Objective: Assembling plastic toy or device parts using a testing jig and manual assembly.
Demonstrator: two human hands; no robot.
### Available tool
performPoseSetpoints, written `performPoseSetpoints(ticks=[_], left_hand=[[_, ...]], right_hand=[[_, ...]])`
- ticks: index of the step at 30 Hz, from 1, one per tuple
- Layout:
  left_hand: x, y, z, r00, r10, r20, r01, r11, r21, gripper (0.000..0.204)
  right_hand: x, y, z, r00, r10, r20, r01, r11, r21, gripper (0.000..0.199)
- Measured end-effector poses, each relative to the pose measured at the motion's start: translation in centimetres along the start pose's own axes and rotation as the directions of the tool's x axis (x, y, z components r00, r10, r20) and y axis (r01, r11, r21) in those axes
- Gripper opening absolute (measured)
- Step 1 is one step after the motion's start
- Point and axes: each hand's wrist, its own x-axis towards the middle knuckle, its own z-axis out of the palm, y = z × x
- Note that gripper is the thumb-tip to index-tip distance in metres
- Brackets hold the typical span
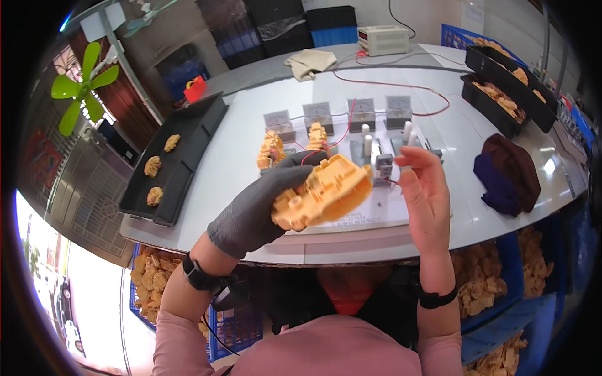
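Evidently, a yellow-orange moulded housing point(332, 190), ribbed and recessed, is gripped by the gloved left hand's point(266, 195) curled fingers above the table point(235, 135). The bare right hand's point(427, 203) fingers are slightly parted; whether anything is pinched cannot be told. Printing on the white sheet point(395, 216) is illegible.

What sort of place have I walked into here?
Probably a small factory or workshop handling plastic and electrical parts: a row of what look like dial meters on the white table, blue crates of yellowish pieces below it, and a yellow plastic housing in the gloved left hand.
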Motion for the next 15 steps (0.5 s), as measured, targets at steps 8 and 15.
performPoseSetpoints(ticks=[8,15], left_hand=[[4.4,-3.0,-4.4,0.683,-0.623,0.381,0.506,0.028,-0.862,0.038],[6.1,-7.4,-7.0,0.731,-0.603,0.319,0.622,0.398,-0.674,0.045]], right_hand=[[-0.9,5.5,1.2,0.989,-0.139,-0.048,0.123,0.96,-0.252,0.031],[-1.4,7.7,1.0,0.984,-0.045,-0.174,0.01,0.981,-0.193,0.032]])
